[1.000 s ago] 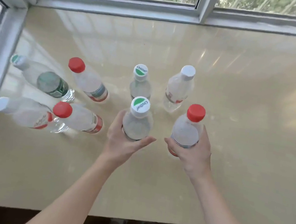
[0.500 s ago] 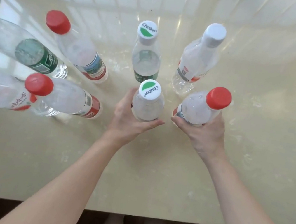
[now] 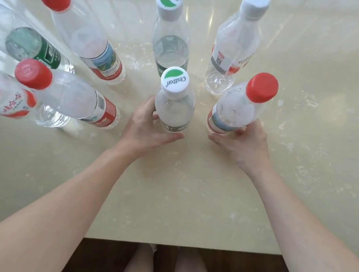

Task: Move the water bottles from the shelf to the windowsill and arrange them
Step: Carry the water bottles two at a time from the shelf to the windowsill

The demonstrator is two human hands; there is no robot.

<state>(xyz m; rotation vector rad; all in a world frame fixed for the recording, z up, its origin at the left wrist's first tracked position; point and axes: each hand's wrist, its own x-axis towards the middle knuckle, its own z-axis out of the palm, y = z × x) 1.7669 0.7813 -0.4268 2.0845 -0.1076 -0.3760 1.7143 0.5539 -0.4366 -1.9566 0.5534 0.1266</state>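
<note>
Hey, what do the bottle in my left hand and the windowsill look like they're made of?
Cestbon bottle: probably clear thin plastic, since it is see-through, with an opaque white plastic cap. Windowsill: seemingly polished beige stone or a stone lookalike; it is glossy, mirrors the window and shows pale flecks.

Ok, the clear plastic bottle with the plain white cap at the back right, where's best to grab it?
Grip the clear white-capped bottle around its labelled middle from its open right side; the body is widest there, and the green-and-white-capped bottle stands close on its left.

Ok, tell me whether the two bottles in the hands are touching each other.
Apart. The head view shows a strip of bare windowsill between the green-and-white-capped bottle in the left hand and the red-capped bottle in the right hand.
</note>
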